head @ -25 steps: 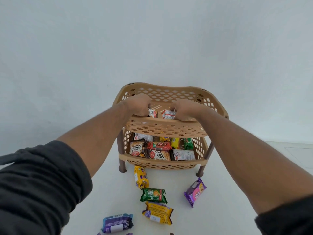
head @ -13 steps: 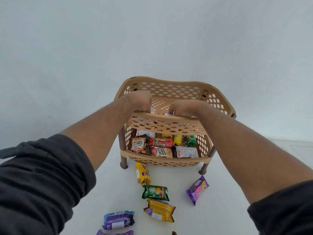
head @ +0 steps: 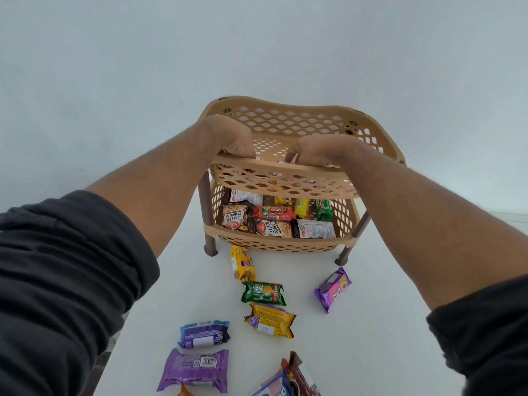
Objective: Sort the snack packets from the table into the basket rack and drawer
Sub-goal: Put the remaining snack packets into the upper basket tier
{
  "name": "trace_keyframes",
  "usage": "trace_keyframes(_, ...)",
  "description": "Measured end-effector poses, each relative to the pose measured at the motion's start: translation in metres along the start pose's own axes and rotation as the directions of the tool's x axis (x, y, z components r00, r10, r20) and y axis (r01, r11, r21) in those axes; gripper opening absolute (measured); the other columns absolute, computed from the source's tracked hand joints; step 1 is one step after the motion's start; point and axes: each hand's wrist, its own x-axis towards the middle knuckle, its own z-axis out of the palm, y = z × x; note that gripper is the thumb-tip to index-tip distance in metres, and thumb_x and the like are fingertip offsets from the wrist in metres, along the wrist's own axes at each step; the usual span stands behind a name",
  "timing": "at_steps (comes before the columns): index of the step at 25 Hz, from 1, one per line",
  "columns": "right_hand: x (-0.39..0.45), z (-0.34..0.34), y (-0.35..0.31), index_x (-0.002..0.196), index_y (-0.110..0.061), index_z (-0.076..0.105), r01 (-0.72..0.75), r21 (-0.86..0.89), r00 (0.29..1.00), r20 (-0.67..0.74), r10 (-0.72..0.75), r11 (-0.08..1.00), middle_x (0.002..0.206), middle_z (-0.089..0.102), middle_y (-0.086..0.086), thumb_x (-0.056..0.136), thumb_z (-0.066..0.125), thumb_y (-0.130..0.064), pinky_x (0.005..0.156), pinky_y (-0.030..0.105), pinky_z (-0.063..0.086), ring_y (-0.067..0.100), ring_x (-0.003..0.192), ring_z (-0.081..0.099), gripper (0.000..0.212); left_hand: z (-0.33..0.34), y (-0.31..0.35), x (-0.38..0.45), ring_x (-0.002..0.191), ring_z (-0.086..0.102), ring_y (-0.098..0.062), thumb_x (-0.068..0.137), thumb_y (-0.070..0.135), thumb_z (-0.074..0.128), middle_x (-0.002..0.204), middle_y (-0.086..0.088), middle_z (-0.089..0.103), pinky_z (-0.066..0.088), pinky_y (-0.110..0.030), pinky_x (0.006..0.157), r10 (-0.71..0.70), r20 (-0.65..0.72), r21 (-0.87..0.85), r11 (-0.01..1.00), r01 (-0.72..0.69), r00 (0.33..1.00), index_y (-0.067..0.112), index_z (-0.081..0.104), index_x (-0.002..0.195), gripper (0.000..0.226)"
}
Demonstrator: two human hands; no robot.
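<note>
Packets (head: 274, 221) already fill the rack's (head: 285, 245) lower tier, and both hands, left (head: 228, 138) and right (head: 320, 151), curl over the upper basket's (head: 283, 180) front rim, fingers hooked inside; whether they pinch anything is hidden. Sorting looks roughly half done: glossy, crinkled packets like the green one (head: 263, 292) lie scattered on the table (head: 371, 338).

I note the basket rack (head: 281, 181) looks to be moulded tan plastic, smooth with a dull sheen, its walls pierced in a lattice. Its legs (head: 206, 212) appear to be brown plastic, smooth and matt. The packets in the lower tier (head: 274, 221) look like glossy printed film, creased. On the near tabletop (head: 200, 281), matt white and even, the green packet (head: 263, 292) and purple packet (head: 195, 368) show crinkled film with highlights. Both sleeves (head: 65, 270) are dark matt knit cloth, bunched.
</note>
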Motion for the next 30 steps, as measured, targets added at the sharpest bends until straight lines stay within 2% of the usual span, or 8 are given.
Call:
trace_keyframes(3,-0.011,-0.003,-0.005,0.136,-0.015,0.058,0.034,-0.023,0.993,-0.116,-0.036,0.999,0.133,0.061,0.005,0.096,0.065,-0.028,0.104,0.037,0.041,0.024,0.120,0.055,0.042,0.000,0.000,-0.010,0.097,0.069,-0.024,0.091,0.052,0.066,0.109,-0.003,0.071,0.055,-0.041,0.091,0.015,-0.121,-0.046,0.999,-0.021,0.993,0.015,0.072,0.112,0.042)
trace_keyframes(5,-0.025,-0.007,-0.008,0.122,-0.014,0.066,0.070,-0.008,0.970,-0.234,-0.070,0.998,0.120,0.065,0.002,0.095,0.065,-0.036,0.092,0.033,0.044,0.020,0.108,0.058,0.035,0.002,0.003,-0.022,0.102,0.063,-0.021,0.088,0.056,0.069,0.115,-0.001,0.068,0.050,-0.038,0.087,0.047,-0.301,-0.075,0.995,-0.073,0.952,0.015,0.070,0.116,0.049)
trace_keyframes(10,-0.065,-0.001,-0.017,0.099,-0.019,0.068,0.211,0.024,0.794,-0.587,-0.157,0.977,0.092,0.067,-0.005,0.091,0.064,-0.043,0.072,0.029,0.045,0.016,0.088,0.063,0.026,0.032,0.021,-0.072,0.079,0.059,-0.010,0.089,0.049,0.066,0.080,0.016,0.059,0.045,-0.028,0.068,0.159,-0.730,-0.201,0.880,-0.431,0.664,0.026,0.066,0.101,0.026)
trace_keyframes(14,-0.110,0.032,-0.027,0.089,-0.023,0.065,0.301,0.008,0.609,-0.771,-0.186,0.953,0.084,0.064,-0.010,0.092,0.062,-0.039,0.071,0.024,0.047,0.006,0.078,0.059,0.017,0.089,0.028,-0.119,0.054,0.046,-0.006,0.093,0.039,0.066,0.059,0.014,0.048,0.038,-0.022,0.053,0.236,-0.854,-0.115,0.784,-0.610,0.464,0.023,0.063,0.081,0.020)
trace_keyframes(18,-0.146,0.093,-0.021,0.087,-0.021,0.062,0.312,0.057,0.594,-0.791,-0.148,0.948,0.084,0.060,-0.008,0.096,0.061,-0.039,0.070,0.029,0.050,0.010,0.078,0.057,0.020,0.170,0.010,-0.135,0.058,0.051,-0.006,0.095,0.039,0.062,0.068,0.010,0.057,0.039,-0.019,0.053,0.300,-0.712,-0.172,0.801,-0.573,0.634,0.022,0.066,0.083,0.021)
trace_keyframes(22,-0.154,0.189,-0.007,0.096,-0.024,0.062,0.205,0.183,0.834,-0.547,-0.073,0.961,0.091,0.059,-0.011,0.096,0.061,-0.040,0.077,0.034,0.054,0.007,0.083,0.058,0.017,0.262,-0.027,-0.141,0.083,0.056,-0.003,0.092,0.049,0.064,0.093,0.016,0.059,0.051,-0.027,0.078,0.252,-0.358,-0.284,0.888,-0.362,0.899,0.029,0.065,0.103,0.023)
trace_keyframes(25,-0.151,0.259,-0.003,0.115,-0.022,0.062,0.126,0.199,0.935,-0.351,-0.050,0.972,0.107,0.058,-0.007,0.094,0.063,-0.042,0.086,0.035,0.051,0.013,0.099,0.058,0.029,0.309,-0.057,-0.157,0.103,0.050,-0.003,0.085,0.053,0.069,0.109,0.017,0.053,0.044,-0.025,0.094,0.215,-0.199,-0.286,0.920,-0.267,0.956,0.034,0.062,0.111,0.033)
trace_keyframes(30,-0.145,0.313,-0.009,0.136,-0.023,0.052,0.064,0.144,0.953,-0.301,-0.018,0.987,0.129,0.052,-0.003,0.092,0.064,-0.040,0.099,0.037,0.044,0.020,0.120,0.048,0.049,0.344,-0.077,-0.181,0.103,0.045,-0.003,0.078,0.061,0.067,0.111,0.018,0.049,0.042,-0.024,0.090,0.211,-0.153,-0.207,0.949,-0.240,0.965,0.036,0.062,0.120,0.049)
